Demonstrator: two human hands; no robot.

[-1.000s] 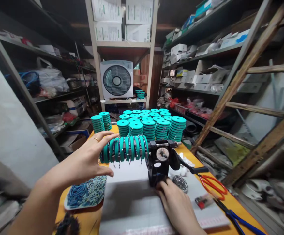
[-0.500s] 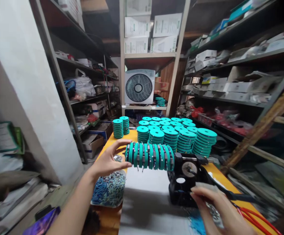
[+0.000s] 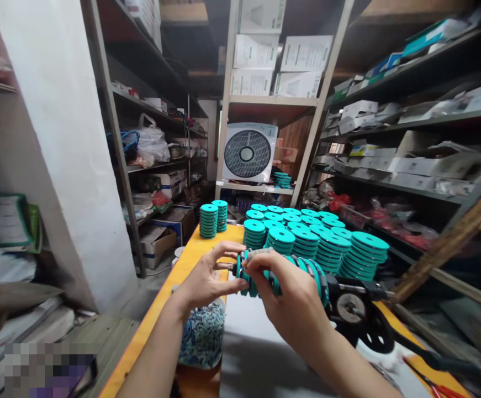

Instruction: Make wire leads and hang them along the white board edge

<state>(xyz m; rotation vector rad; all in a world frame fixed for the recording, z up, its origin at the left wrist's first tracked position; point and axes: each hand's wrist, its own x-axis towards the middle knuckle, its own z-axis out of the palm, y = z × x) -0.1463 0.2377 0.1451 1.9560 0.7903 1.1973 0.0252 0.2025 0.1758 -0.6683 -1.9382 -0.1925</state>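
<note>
A row of teal discs (image 3: 315,272) lies sideways on a black hand-cranked device (image 3: 358,315). At the row's left end, the thumb and fingers of my left hand (image 3: 213,273) are closed round the end disc. Over the front of the row is my right hand (image 3: 292,282), its fingers bent and pressed together near my left fingertips; what they pinch, if anything, is hidden. Below my left wrist stands a clear tub (image 3: 202,337) of small blue and grey pieces.
Several stacks of teal spools (image 3: 281,239) stand behind the device on the yellow table (image 3: 141,326), with two more stacks (image 3: 208,221) at the left. A box fan (image 3: 248,153) sits on the rear shelf. Red-handled pliers (image 3: 431,381) lie at the front right.
My right hand has moved from the lower right up and left to the row's left end. The view has shifted, and my left hand stays at the end disc.
</note>
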